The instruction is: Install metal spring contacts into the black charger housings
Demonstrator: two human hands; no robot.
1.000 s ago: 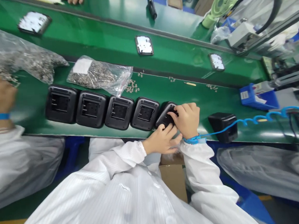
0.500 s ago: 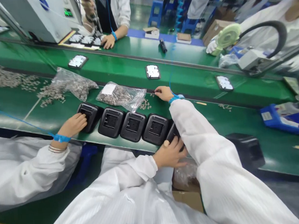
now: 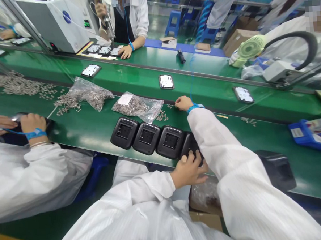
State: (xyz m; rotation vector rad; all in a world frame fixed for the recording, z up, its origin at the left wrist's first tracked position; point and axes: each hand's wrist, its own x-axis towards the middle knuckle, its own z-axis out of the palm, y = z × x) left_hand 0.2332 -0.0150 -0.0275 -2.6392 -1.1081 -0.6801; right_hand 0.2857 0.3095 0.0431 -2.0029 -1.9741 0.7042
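Note:
My left hand (image 3: 189,170) rests with spread fingers on the near edge of a black plastic housing (image 3: 189,144), partly hidden by my right sleeve. A pale cap, perhaps a finger cot, covers one of its fingertips. Farther out, my right hand (image 3: 184,103) has its fingertips pinched together close to the bench's far edge; whatever is between them is too small to make out. Small metal pieces (image 3: 162,116) lie just left of that hand. Three more black housings (image 3: 146,138) stand in a row to the left, each with a square recess facing up.
Clear bags of metal pieces (image 3: 132,104) lie behind the row, with a loose pile (image 3: 17,85) far left. White-faced units (image 3: 166,82) sit on the green strip beyond. At right are a blue bin (image 3: 312,136) and a dark housing (image 3: 276,169). A neighbour's hands (image 3: 33,125) work at left.
The neighbour's hand has taken the leftmost black housing from the row and moved it left. My view has shifted slightly; both my hands keep nearly the same places.

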